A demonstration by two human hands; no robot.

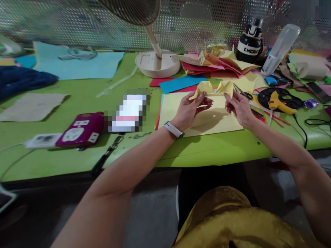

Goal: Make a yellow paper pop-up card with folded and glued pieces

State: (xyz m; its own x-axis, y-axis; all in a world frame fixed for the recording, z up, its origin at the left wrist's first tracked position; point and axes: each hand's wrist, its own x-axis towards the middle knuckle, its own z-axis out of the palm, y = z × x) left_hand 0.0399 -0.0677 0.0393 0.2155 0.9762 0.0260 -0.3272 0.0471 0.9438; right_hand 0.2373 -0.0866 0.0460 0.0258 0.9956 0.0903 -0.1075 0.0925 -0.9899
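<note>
A folded piece of yellow paper is held up between both hands, its top edge rising in two peaks with a dip in the middle. My left hand pinches its left end between thumb and fingers. At the right end, my right hand grips the paper in the same way. Below them lies a stack of pale yellow sheets, with the hands' shadow falling on it. A blue paper strip rests just behind the stack. Scissors lie close behind my right hand.
To the right are a yellow glue gun and a black dish. A black bottle, a clear bottle and coloured paper scraps crowd the back. Leftward are a fan base, a phone and a purple power socket.
</note>
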